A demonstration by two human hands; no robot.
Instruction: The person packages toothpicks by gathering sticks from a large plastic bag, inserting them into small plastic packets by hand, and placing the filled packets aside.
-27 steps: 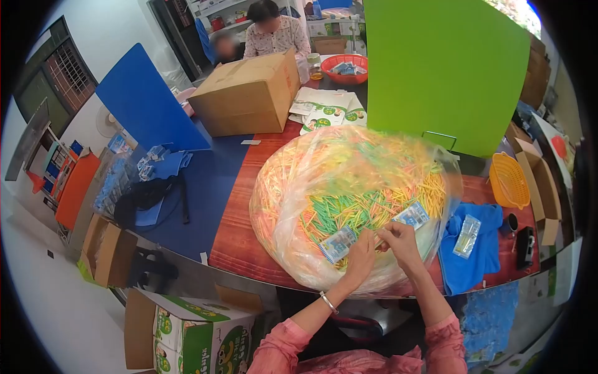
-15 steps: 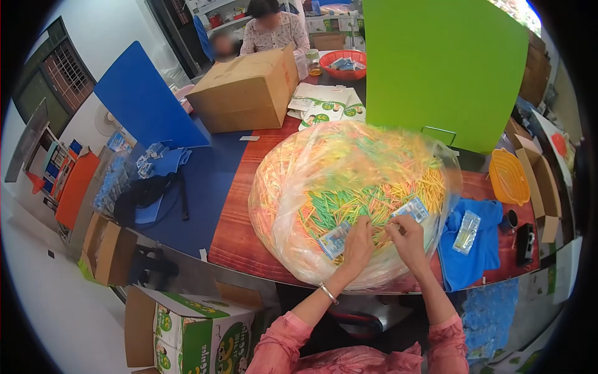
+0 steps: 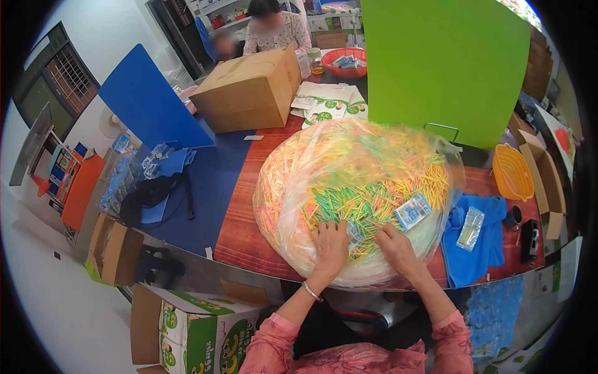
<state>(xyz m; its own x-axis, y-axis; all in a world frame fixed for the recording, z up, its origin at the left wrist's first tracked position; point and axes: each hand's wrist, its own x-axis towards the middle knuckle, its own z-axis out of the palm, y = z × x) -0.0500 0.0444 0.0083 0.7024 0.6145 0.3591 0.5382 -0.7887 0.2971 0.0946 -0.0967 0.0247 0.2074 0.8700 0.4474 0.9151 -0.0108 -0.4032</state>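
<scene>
A large clear plastic bag (image 3: 283,230) full of small pink, yellow and green sticks lies open on the table. My left hand (image 3: 330,248) rests over a blue-and-white packet (image 3: 355,233) at the bag's near left, its fingers bent down on the packet's left side and partly covering it. Over the sticks to the right, my right hand (image 3: 397,250) has its fingers curled together; anything between the fingertips is too small to make out. Just above that hand, a second blue-and-white packet (image 3: 413,212) lies on the sticks.
On the right are a blue cloth (image 3: 492,240) with a clear packet (image 3: 470,229), a yellow basket (image 3: 512,173) and a black cup (image 3: 513,217). Beyond the bag stand a cardboard box (image 3: 246,93), a green panel (image 3: 445,68) and a red basket (image 3: 344,63). A person (image 3: 277,31) sits behind.
My left hand has moved left, away from my right hand, onto the left packet. The right hand has lowered slightly, and the right packet is less covered.
</scene>
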